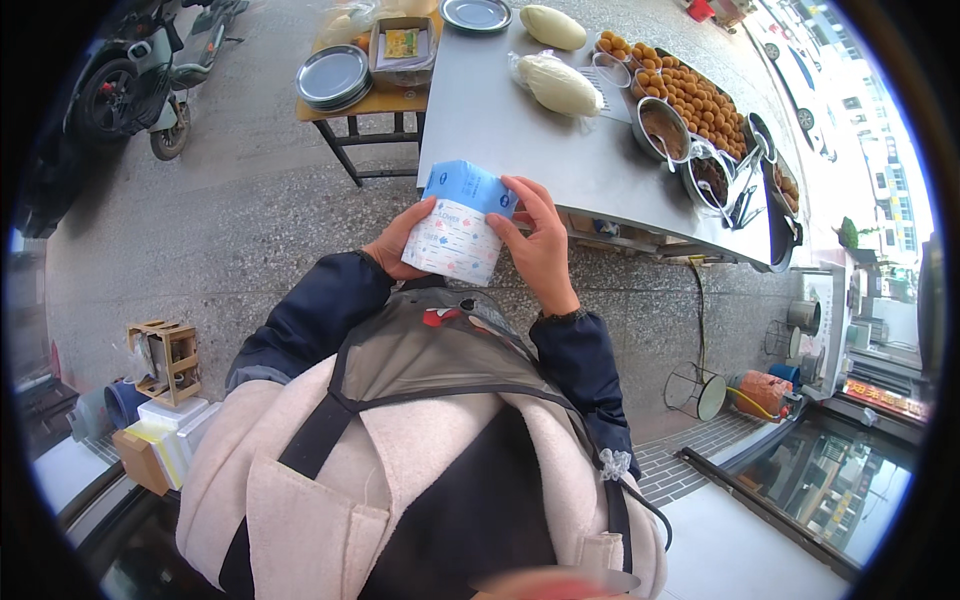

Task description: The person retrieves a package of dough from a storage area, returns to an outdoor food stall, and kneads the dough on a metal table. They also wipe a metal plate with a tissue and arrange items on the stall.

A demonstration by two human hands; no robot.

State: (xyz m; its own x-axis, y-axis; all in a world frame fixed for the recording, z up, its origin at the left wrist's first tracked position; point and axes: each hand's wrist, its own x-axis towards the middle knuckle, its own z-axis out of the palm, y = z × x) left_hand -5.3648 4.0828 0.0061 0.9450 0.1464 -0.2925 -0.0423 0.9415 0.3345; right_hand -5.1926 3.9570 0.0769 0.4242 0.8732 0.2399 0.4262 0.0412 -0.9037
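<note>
A blue-and-white printed packet [459,225], which looks like a pack of paper tissues, is held up in front of the apron. My left hand [401,236] grips its left side, thumb on the front. On the right side, my right hand [538,244] pinches the blue upper corner between thumb and fingers. Beyond the packet stands a metal table [487,139]. Two lumps of pale dough lie on it, one wrapped in clear plastic [559,84], the other [553,27] farther back. At its right are many fried balls [697,97] and a metal bowl of brown paste [662,129].
A stack of metal plates [334,77] and a cardboard box [403,67] rest on a wooden table at the left. Another metal bowl [706,180] and tongs [742,204] are near the right end. Scooters [120,97] stand at far left, a gas cylinder [759,395] at right.
</note>
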